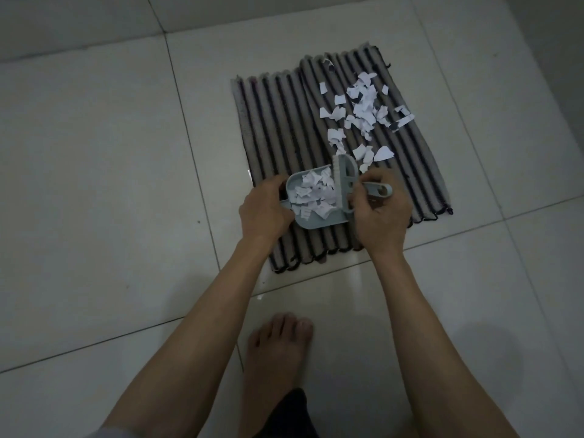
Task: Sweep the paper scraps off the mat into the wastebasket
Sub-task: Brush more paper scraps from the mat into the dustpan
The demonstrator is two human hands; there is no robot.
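A ribbed grey and dark striped mat (278, 128) lies on the tiled floor. White paper scraps (363, 109) are scattered over its right half. My left hand (265, 213) grips the handle of a small pale blue dustpan (311, 221) that rests on the mat and holds a heap of scraps. My right hand (382, 213) grips a matching pale blue hand brush (346, 181), whose head stands across the mouth of the dustpan. No wastebasket is in view.
Pale floor tiles (110, 153) surround the mat on all sides. A wall base runs along the top left. My bare foot (278, 352) stands on the tiles just below the mat's near edge.
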